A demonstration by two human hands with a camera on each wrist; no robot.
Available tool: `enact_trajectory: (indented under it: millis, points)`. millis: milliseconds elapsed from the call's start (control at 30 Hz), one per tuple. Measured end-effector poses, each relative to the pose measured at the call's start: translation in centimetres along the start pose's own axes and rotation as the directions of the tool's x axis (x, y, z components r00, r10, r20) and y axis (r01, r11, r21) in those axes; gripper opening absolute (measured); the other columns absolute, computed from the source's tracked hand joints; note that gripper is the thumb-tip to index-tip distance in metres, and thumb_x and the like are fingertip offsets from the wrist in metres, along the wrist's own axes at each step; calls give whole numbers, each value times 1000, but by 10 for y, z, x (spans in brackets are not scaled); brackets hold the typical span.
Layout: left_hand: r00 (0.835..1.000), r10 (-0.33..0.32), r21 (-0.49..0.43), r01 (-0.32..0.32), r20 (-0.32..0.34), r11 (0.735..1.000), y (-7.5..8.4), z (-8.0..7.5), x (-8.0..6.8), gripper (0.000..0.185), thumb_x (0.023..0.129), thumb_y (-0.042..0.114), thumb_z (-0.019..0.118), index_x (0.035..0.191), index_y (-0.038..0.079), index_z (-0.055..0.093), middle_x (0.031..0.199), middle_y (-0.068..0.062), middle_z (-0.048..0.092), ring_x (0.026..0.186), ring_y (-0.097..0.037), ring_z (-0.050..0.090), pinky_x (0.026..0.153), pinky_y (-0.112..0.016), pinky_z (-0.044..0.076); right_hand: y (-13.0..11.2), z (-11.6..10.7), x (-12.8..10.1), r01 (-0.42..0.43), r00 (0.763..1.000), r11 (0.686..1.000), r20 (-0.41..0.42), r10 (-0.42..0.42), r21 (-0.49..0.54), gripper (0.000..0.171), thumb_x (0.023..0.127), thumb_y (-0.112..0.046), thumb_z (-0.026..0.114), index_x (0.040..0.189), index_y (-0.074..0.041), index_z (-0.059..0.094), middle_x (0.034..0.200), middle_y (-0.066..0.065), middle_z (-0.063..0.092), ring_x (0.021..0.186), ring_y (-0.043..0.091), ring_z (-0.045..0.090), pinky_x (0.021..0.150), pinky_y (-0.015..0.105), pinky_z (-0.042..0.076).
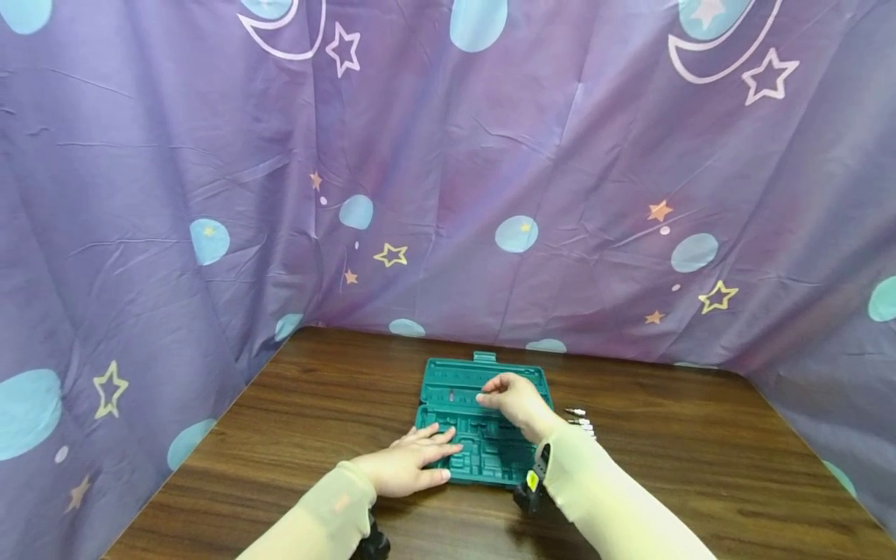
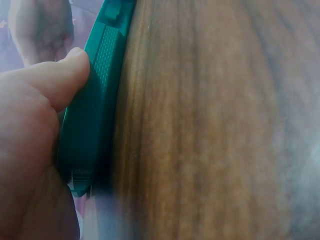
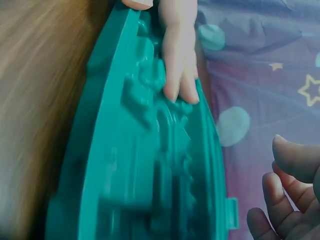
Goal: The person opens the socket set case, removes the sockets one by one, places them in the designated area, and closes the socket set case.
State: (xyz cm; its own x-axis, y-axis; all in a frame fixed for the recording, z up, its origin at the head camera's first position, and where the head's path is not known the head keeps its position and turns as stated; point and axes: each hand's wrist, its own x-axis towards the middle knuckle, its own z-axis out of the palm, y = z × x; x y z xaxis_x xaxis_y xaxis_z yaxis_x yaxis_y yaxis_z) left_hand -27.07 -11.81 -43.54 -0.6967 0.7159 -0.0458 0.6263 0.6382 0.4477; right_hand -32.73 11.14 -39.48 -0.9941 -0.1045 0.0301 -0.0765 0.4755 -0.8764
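Open green case point(image 1: 483, 424) lying flat near centre of wooden table point(image 1: 294, 420), empty moulded tray facing up, latch tab at 12 o'clock edge. Left hand point(image 1: 409, 465) spread flat, fingers straight, pressing down on tray's 8 o'clock corner; thumb point(image 2: 70, 75) seen against textured side wall in left wrist view. Right hand point(image 1: 514, 400) hovering over lid half toward 1 o'clock, fingers curled loosely downward; cannot tell whether pinching anything (nothing visible between fingertips in right wrist view). Small metal bits point(image 1: 581, 420) lying on table just beside case at 3 o'clock. Purple star-print cloth point(image 1: 448, 194) behind and at both sides.

Probably hard, stiff plastic, light while empty, likely to slide on smooth wood unless pinned. Best held by outer rim or side walls, not thin tray ribs; hinge line likely to flop if lifted by one half only.
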Motion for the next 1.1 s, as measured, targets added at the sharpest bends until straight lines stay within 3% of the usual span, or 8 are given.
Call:
enact_trajectory:
  millis: [167,300,400,533,667,900,1100]
  points:
    - [1000,13,11,-12,-8,1000,0,0,1,51,102,42,44,148,20,41,158,-4,26,146,-28,15,116,-53,13,-2,22,16,-47,999,998,-16,48,47,16,84,-10,73,94,-1,65,93,9,63,87,22,55,74,34,45]
    - [1000,18,28,-18,-22,999,0,1,0,51,101,40,46,147,19,42,157,-5,28,145,-30,18,115,-54,15,-1,37,25,-78,996,995,-27,80,67,18,85,-10,73,97,1,65,98,13,63,93,27,56,82,43,46]
    - [1000,13,30,-12,-23,999,-1,2,1,50,101,40,46,147,19,43,157,-5,28,145,-29,18,115,-53,15,1,44,29,-105,993,994,-48,105,9,19,86,-15,73,97,-1,66,101,13,65,101,32,57,102,58,30]
    - [999,15,44,-14,-29,999,-3,4,2,50,101,40,45,147,20,43,157,-4,28,145,-29,18,115,-53,15,2,49,32,-156,985,980,-94,144,-128,22,84,-28,75,95,-10,71,104,10,67,111,38,52,104,66,14]
    - [999,19,54,-17,-36,998,-4,6,2,50,101,41,45,147,21,43,157,-3,28,145,-29,18,116,-52,15,4,54,34,-216,974,952,-111,196,-215,25,83,-34,76,97,-15,73,110,11,64,116,43,43,97,59,26]
    - [999,14,57,-12,-39,998,-4,4,2,50,101,42,44,147,22,43,156,-2,28,145,-28,18,116,-52,15,3,62,41,-267,963,900,-126,237,-344,29,84,-40,73,100,-15,76,122,19,58,118,47,38,98,59,28]
    - [1000,0,44,1,-28,999,-1,1,1,51,101,42,45,147,20,43,156,-2,29,146,-25,18,116,-50,15,1,68,49,-319,947,862,-165,275,-394,45,80,-44,76,105,-6,73,126,24,55,116,45,40,100,56,29]
